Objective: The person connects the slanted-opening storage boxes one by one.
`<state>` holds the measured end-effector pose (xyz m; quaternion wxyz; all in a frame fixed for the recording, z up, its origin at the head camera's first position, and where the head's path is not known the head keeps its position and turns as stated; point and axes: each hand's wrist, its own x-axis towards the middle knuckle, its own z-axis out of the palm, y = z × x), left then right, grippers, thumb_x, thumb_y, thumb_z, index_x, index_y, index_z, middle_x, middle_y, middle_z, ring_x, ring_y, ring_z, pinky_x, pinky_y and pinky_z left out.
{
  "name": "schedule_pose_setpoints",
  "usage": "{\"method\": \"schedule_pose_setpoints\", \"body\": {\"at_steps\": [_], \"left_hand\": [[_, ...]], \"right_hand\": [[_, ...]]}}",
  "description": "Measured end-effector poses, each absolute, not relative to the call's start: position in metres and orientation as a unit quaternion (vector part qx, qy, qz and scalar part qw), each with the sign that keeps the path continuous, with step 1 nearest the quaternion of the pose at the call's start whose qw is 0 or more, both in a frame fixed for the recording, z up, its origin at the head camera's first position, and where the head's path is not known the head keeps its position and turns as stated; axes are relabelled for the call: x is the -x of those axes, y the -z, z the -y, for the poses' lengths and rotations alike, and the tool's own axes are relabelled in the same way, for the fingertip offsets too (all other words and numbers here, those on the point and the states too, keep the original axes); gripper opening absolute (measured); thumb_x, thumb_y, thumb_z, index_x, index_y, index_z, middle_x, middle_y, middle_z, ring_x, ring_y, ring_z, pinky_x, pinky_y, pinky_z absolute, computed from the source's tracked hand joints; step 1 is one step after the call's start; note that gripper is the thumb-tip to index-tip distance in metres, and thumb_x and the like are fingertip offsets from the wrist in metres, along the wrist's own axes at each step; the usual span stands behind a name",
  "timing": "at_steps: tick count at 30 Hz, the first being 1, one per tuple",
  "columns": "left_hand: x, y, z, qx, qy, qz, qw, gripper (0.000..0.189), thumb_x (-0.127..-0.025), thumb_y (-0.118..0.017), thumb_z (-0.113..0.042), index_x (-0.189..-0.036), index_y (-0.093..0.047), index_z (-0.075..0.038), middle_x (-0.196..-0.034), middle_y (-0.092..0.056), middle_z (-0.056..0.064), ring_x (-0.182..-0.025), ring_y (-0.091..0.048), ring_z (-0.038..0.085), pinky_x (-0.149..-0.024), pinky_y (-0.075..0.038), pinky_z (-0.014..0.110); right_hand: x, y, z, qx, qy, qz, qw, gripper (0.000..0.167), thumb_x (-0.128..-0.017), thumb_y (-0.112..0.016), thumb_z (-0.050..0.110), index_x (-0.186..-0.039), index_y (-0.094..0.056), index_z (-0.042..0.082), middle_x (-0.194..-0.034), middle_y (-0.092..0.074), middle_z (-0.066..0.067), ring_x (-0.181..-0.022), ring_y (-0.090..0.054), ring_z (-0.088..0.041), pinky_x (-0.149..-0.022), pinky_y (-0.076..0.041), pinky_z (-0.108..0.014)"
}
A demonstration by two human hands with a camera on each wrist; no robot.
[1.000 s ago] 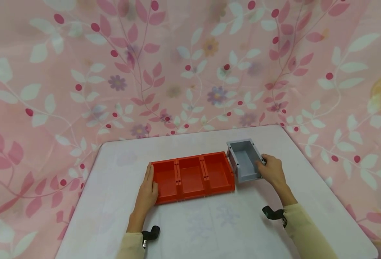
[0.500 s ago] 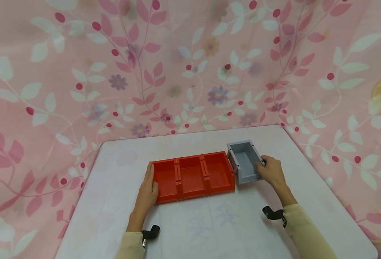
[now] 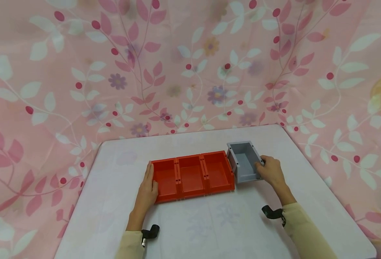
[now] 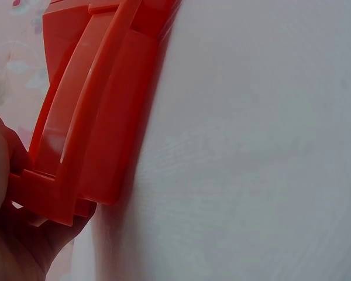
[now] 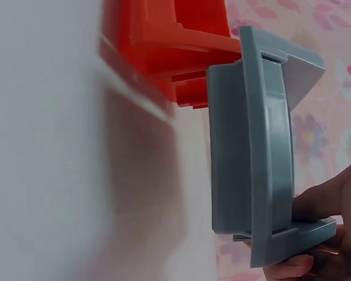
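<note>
Three red plastic storage bins (image 3: 190, 176) stand joined side by side in a row on the table. My left hand (image 3: 146, 194) holds the left end of the row, thumb over the side wall and fingers along its outside. A grey bin (image 3: 247, 163) of similar shape is at the row's right end, its left side right up against the last red bin. My right hand (image 3: 272, 173) grips the grey bin by its right wall, thumb inside. In the right wrist view the grey bin (image 5: 231, 152) is raised off the table, with a shadow below it, and overlaps the red rim (image 5: 187, 41).
A white cloth covers the table (image 3: 193, 223), whose far edge and right corner show. Pink flowered curtains (image 3: 177, 72) hang behind and at both sides. A black wrist camera (image 3: 150, 232) is strapped to the left arm, another (image 3: 271, 212) to the right.
The grey bin has come down very slightly toward the near side beside the red row. Both hands keep their holds, and the red bins are almost still.
</note>
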<state>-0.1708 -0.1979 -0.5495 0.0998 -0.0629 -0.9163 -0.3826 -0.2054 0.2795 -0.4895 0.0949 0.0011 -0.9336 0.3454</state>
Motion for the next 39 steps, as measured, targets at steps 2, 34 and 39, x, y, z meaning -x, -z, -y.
{"method": "schedule_pose_setpoints", "body": {"at_steps": [2, 34, 39], "left_hand": [[0.171, 0.549, 0.198, 0.062, 0.383, 0.916, 0.098, 0.077, -0.101, -0.050, 0.002, -0.168, -0.013, -0.010, -0.174, -0.010, 0.006, -0.156, -0.017, 0.029, -0.118, -0.029, 0.051], [0.171, 0.553, 0.199, 0.053, 0.389, 0.915, 0.097, 0.076, -0.102, -0.049, 0.001, -0.168, -0.014, -0.011, -0.174, -0.009, 0.002, -0.157, -0.015, 0.026, -0.119, -0.027, 0.051], [0.171, 0.554, 0.200, 0.058, 0.388, 0.914, 0.101, 0.076, -0.102, -0.051, 0.000, -0.168, -0.014, -0.011, -0.174, -0.009, 0.002, -0.157, -0.014, 0.026, -0.118, -0.028, 0.052]], "right_hand": [[0.205, 0.490, -0.278, -0.001, -0.345, 0.933, 0.099, 0.031, -0.094, -0.062, 0.008, -0.111, -0.069, -0.016, -0.097, -0.071, -0.031, -0.077, -0.068, -0.036, -0.063, -0.059, -0.050], [0.266, 0.471, -0.178, -0.141, -0.206, 0.967, 0.048, 0.069, -0.099, -0.066, 0.030, -0.151, -0.042, -0.008, -0.159, -0.031, -0.035, -0.145, -0.028, -0.052, -0.119, -0.016, -0.067], [0.267, 0.475, -0.178, -0.147, -0.198, 0.967, 0.060, 0.058, -0.100, -0.064, 0.017, -0.148, -0.046, -0.010, -0.156, -0.034, -0.035, -0.145, -0.028, -0.051, -0.119, -0.014, -0.067]]}}
